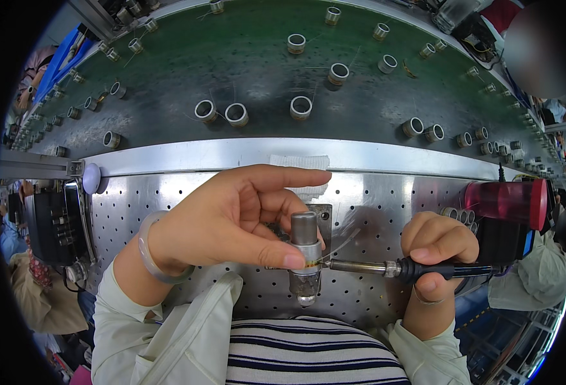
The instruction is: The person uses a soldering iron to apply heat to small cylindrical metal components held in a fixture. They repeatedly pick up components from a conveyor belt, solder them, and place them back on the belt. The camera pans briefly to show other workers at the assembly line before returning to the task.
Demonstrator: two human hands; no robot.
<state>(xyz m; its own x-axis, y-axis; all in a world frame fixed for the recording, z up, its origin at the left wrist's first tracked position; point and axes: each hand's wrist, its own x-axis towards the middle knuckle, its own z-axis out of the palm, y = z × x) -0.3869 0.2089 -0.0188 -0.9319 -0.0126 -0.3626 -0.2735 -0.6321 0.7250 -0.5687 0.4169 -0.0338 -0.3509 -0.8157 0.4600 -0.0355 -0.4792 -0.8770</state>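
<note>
In front of me stands an upright grey metal cylinder (304,228) with a paler ring-like band around its lower part. My left hand (225,215) closes around it from the left: the thumb presses on the band, the index finger stretches out above, and the other fingers curl behind. My right hand (438,242) grips a soldering iron (363,267) by its black handle. The iron lies almost level, and its tip meets the right side of the band, by the left thumb. Thin wires (346,241) stick out there to the upper right. A flat metal plate (324,218) shows partly behind the cylinder.
Beyond the perforated metal worktop (373,205) runs a green conveyor belt (257,64) carrying several metal rings (301,108). A folded white cloth (299,162) lies at its edge. On the right are a pink translucent cylinder (504,200) and grouped rings (466,215); a dark box (48,221) stands left.
</note>
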